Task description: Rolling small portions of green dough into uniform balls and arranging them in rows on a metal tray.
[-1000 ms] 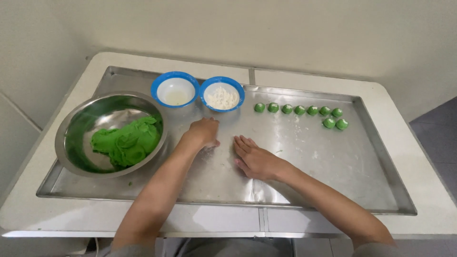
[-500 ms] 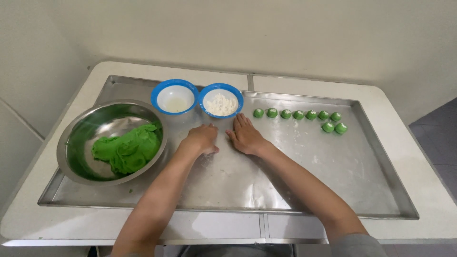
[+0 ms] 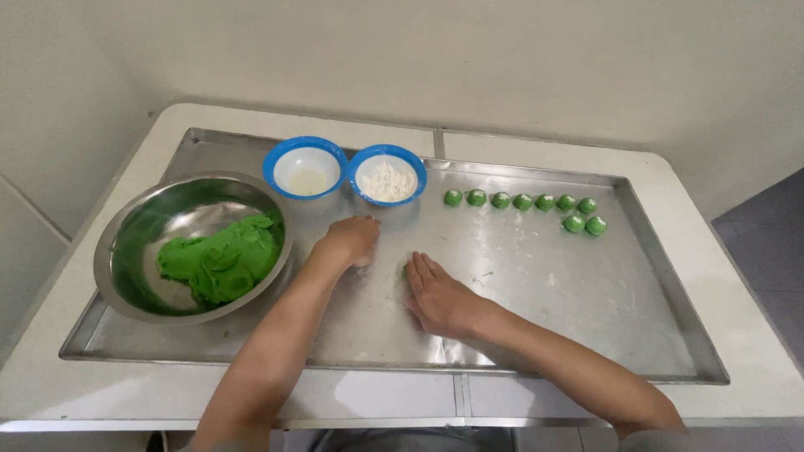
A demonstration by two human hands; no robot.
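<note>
My left hand (image 3: pixel 352 238) rests on the steel tray (image 3: pixel 586 310) just in front of the blue bowl of white flour (image 3: pixel 387 176), with its fingers curled under. My right hand (image 3: pixel 440 297) lies flat, palm down, on the tray to the right of it, fingers together and pointing away from me. A sliver of green shows at the edge of its fingers, the rest hidden under the palm. A big steel bowl (image 3: pixel 134 251) at the left holds a lump of green dough (image 3: pixel 222 264). Several small green dough balls (image 3: pixel 523 202) sit in a row at the tray's far side.
A second blue bowl (image 3: pixel 305 167) with a little pale liquid stands left of the flour bowl. Flour dust speckles the tray around the hands. The tray lies on a white counter (image 3: pixel 737 251) against a pale wall.
My right hand slid forward beside the left hand, then came back toward me, staying flat on the tray. The left hand kept its place by the flour bowl.
</note>
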